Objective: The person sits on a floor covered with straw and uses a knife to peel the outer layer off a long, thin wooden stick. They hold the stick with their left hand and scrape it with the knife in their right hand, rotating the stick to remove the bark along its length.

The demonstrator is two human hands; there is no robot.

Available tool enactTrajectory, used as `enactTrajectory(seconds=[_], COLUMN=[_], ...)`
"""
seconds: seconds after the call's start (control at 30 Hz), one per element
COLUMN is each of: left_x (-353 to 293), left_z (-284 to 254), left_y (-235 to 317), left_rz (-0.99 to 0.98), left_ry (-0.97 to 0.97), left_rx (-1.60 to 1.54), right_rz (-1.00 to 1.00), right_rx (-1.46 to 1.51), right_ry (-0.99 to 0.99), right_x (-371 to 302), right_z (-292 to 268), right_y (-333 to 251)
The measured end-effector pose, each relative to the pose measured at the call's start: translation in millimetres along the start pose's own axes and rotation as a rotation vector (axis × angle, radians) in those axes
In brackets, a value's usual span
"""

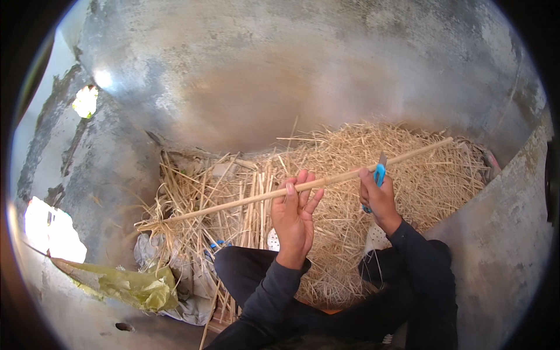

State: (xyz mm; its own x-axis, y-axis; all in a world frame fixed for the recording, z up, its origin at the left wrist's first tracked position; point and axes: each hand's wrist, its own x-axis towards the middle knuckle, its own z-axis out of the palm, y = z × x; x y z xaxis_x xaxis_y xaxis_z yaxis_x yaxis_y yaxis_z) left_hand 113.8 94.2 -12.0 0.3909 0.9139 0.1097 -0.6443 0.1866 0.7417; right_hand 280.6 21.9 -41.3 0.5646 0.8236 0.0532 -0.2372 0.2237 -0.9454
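A long, pale cane stick slants across the view, its left end low and its right end high. My left hand pinches it near the middle between thumb and fingers, with the other fingers spread behind. In my right hand is a blue-handled knife, its short metal blade pointing up beside the stick. The right thumb lies at the stick's near edge; whether it presses on it I cannot tell. At the left end, frayed strips hang from the stick.
Straw-like shavings heap in front of and around my crossed legs. Several cut stalks lie left of them. A yellow-green sack and grey-white sheeting are at the lower left. A grey concrete wall stands behind, with bright holes in the left wall.
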Motion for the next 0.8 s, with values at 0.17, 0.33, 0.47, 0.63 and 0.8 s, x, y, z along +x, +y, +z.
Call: enactTrajectory(seconds=[0.17,0.33,0.47,0.63,0.8], left_x=[-30,-60,-15,-7,-20], left_z=[-11,-20,-23,-65,-60], left_y=[-19,33,65,78,91], left_rz=[-0.343,-0.043,0.708,-0.02,-0.243], left_ry=[0.044,-0.287,-0.436,-0.56,-0.496], left_rx=[0.035,1.048,1.743,1.567,1.463], right_rz=[0.078,0.054,-0.029,-0.047,-0.081], right_rx=[0.235,0.154,0.079,0.15,0.238], right_ry=[0.072,0.13,0.042,-0.021,0.063], right_x=[7,28,32,34,40], right_z=[-10,-32,-41,-43,-53], right_y=[-5,-19,-31,-47,-74])
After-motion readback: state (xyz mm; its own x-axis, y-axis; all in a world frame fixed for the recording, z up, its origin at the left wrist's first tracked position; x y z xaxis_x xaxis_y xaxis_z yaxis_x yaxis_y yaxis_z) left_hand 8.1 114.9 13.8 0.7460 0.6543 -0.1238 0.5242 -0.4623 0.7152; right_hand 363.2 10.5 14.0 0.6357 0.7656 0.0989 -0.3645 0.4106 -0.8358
